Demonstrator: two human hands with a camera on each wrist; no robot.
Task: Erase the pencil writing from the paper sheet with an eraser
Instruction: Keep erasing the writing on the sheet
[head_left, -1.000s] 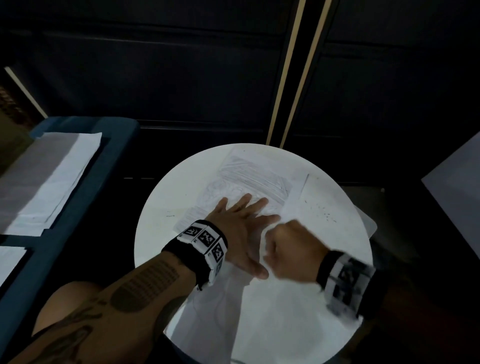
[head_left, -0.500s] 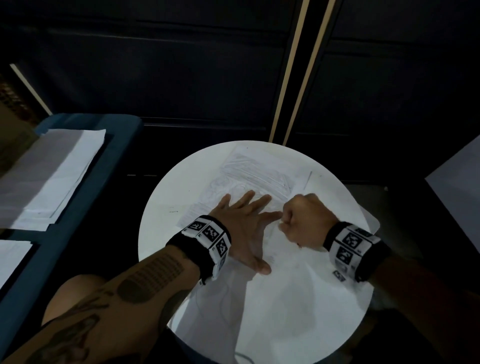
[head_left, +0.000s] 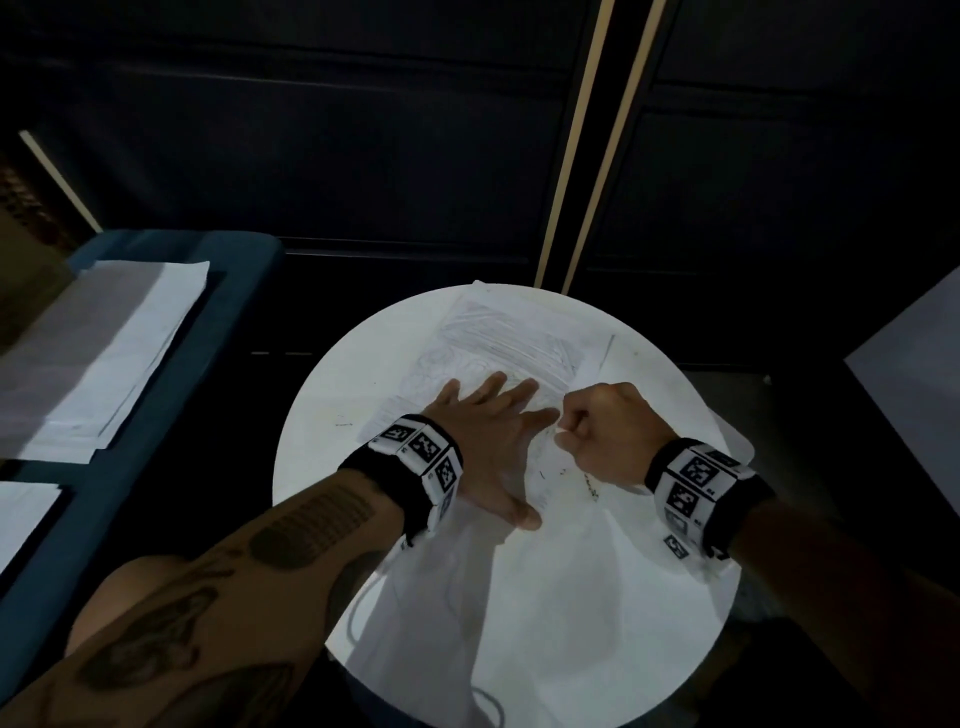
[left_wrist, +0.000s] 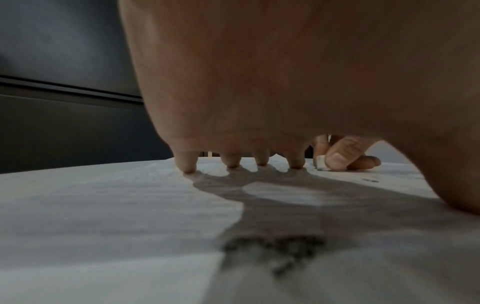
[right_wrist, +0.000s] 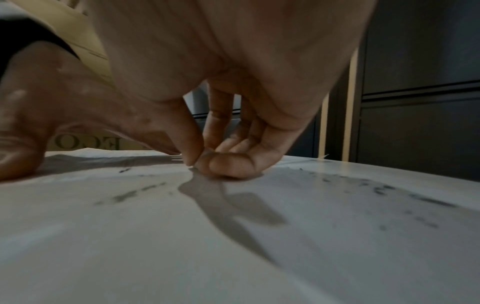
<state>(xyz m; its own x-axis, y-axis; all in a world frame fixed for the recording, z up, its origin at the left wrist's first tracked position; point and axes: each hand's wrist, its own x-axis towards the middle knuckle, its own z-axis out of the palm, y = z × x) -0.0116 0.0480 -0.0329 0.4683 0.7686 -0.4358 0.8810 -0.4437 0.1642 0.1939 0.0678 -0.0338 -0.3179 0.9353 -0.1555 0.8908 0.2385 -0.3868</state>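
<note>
Right hand (head_left: 605, 431) now farther up sheet (head_left: 509, 343) — eraser (left_wrist: 322, 163) mostly hidden, seemingly pinched.

Only one piece of text could be made out: large dark letters, seemingly "EGO" and apparently mirrored, stood on a tan box (right_wrist: 85, 142) in the right wrist view. The pencil scribbles on the paper sheet (head_left: 498, 343) were unreadable.

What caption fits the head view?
Left hand flat on the paper, right hand pinching an eraser.
</note>
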